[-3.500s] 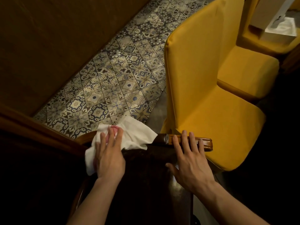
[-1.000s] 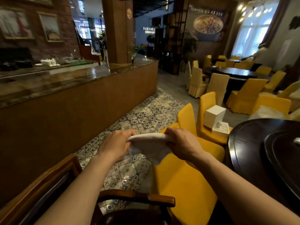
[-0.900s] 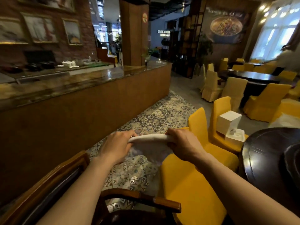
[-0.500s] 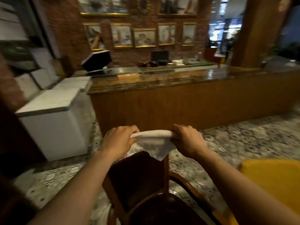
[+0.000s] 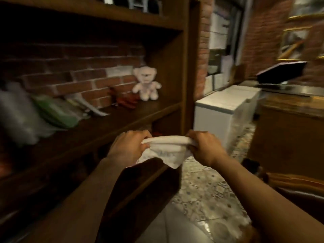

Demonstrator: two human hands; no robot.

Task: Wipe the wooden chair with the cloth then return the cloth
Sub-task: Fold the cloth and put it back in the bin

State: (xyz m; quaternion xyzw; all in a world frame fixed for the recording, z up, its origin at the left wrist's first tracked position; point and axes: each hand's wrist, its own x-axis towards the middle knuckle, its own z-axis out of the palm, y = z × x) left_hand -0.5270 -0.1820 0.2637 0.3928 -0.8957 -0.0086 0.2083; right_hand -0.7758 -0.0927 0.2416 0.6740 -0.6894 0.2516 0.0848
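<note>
I see two bare hands held out in front of me. The left hand (image 5: pixel 128 149) has a tight grip on one end of the white cloth (image 5: pixel 165 150). The right hand (image 5: pixel 204 149) has a tight grip on the other end. Both grips are closed on the cloth, with fingers curled around it. The top edge of the cloth is pulled straight between the hands, and the rest hangs down in a loose point below them. The cloth is up in the air and touches nothing but the hands.

Just behind the hands stands a dark wooden shelf (image 5: pixel 122 120) against a brick wall (image 5: pixel 84 74). A small white teddy bear (image 5: pixel 146 83) sits upright on the shelf board, near the shelf's right post. Some plastic bags (image 5: pixel 35 113) lie farther left on the same board, but they are too blurry to tell more.

Low on the right I see a bit of the wooden chair (image 5: pixel 296 183). It is well apart from the cloth. A white chest box (image 5: pixel 224 106) stands on the patterned floor (image 5: pixel 206 195) past the shelf.
</note>
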